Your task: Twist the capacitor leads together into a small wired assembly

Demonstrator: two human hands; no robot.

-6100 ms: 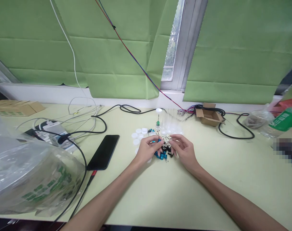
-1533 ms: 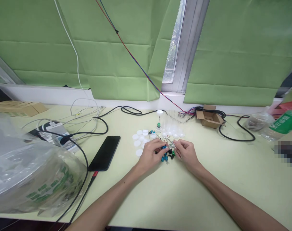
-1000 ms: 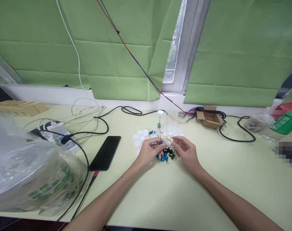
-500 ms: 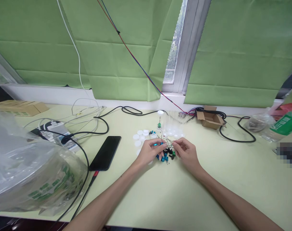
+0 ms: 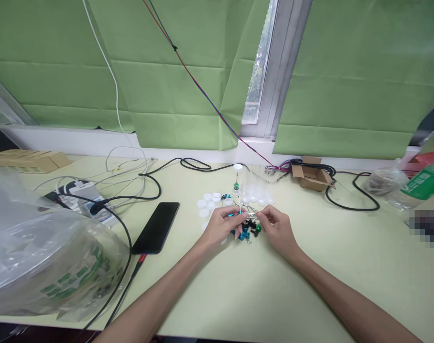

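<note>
My left hand (image 5: pixel 220 226) is closed in a pinch on a small blue piece with a thin metal rod (image 5: pixel 240 206) standing up from it. Close by on the right, my right hand (image 5: pixel 278 227) pinches the end of a small silvery metal piece (image 5: pixel 251 215) that reaches toward the left fingertips. Beneath and between both hands lies a pile of small blue parts (image 5: pixel 242 236), black parts (image 5: pixel 254 232), a green part (image 5: pixel 258 228) and thin metal pins. Fingers hide some of the pile. Behind it stands a small clear container (image 5: pixel 236 186) with a green part inside.
White round caps (image 5: pixel 203 204) lie left of the pile, clear tubes (image 5: pixel 257 188) behind it. A phone (image 5: pixel 156 227) and a large plastic bag (image 5: pixel 59 257) are at left. A small cardboard box (image 5: pixel 311 178), black cable (image 5: pixel 359 208) and green-labelled bottle (image 5: pixel 426 183) stand at right.
Both hands stay almost in place over the pile, with only slight finger movement. The whole view has shifted a little.
</note>
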